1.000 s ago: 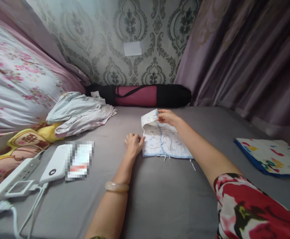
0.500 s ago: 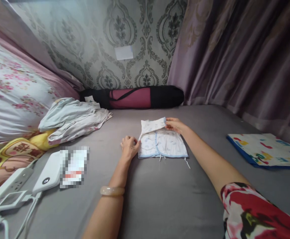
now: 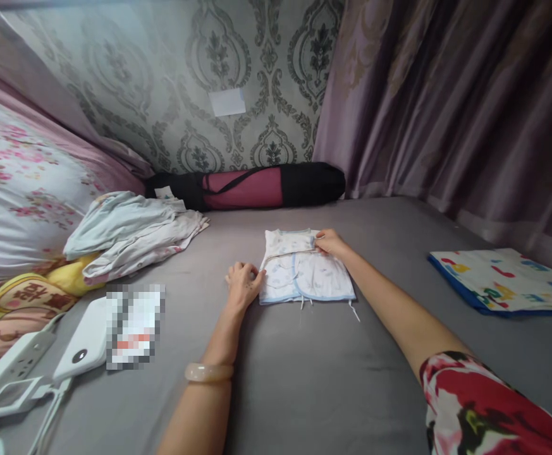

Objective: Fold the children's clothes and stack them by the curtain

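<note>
A small white baby shirt (image 3: 276, 278) with blue trim, pale prints and thin white ties lies front up on the grey sheet. One sleeve is folded across its upper part, its blue cuff towards the right. My right hand (image 3: 330, 242) pinches that cuff at the shirt's upper right, low over the cloth. Beside the left edge rests my left hand (image 3: 244, 282), fingers apart and bent on the sheet, the thumb touching the shirt's side. A pale bangle circles my left wrist.
A folded patterned cloth (image 3: 503, 278) lies to the right. Crumpled clothes (image 3: 133, 230), a yellow cushion (image 3: 24, 294), a white power bank (image 3: 88, 335) and a power strip (image 3: 12, 363) with cables are on the left. A black and maroon long bag (image 3: 242, 188) lies along the wall.
My right hand has lowered the raised sleeve flat onto the shirt. My left hand stays at the left edge. The view has shifted slightly.
</note>
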`<action>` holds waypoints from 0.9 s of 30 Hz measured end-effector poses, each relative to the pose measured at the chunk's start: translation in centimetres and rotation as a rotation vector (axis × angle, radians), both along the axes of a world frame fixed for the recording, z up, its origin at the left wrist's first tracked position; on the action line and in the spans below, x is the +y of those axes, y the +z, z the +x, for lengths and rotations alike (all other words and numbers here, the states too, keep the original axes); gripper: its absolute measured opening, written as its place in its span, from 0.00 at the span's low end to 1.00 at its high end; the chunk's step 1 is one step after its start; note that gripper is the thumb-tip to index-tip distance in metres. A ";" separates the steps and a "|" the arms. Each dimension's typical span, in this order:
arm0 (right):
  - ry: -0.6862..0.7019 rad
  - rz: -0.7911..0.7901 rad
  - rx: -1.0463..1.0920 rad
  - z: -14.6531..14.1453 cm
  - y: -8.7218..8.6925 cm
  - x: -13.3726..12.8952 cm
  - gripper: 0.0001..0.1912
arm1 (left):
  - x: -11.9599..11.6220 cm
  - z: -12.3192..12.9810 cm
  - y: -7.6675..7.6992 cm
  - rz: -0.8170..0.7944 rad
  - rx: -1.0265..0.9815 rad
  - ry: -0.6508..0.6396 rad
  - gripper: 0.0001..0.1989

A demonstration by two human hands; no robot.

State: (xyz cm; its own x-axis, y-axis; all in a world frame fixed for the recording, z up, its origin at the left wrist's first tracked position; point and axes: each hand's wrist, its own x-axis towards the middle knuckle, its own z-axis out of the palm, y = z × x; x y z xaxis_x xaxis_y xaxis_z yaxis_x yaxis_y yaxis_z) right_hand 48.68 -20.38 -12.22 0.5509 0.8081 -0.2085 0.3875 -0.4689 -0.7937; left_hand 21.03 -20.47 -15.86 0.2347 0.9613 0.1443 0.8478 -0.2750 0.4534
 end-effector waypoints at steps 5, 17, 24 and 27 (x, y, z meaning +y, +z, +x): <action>0.252 0.101 -0.617 -1.7 -0.6 -0.1 0.20 | 0.1 0.1 -0.1 0.004 0.001 -0.007 0.11; 0.647 -0.019 -0.731 -4.1 -3.4 0.4 0.31 | -0.4 0.2 0.2 0.013 0.024 -0.161 0.16; 0.681 -0.098 -0.725 -4.1 -2.5 0.7 0.31 | -0.4 0.3 0.2 0.011 0.038 -0.157 0.15; 0.672 -0.148 -0.732 -4.9 -1.8 0.9 0.31 | -0.4 0.4 0.3 0.015 0.032 -0.152 0.15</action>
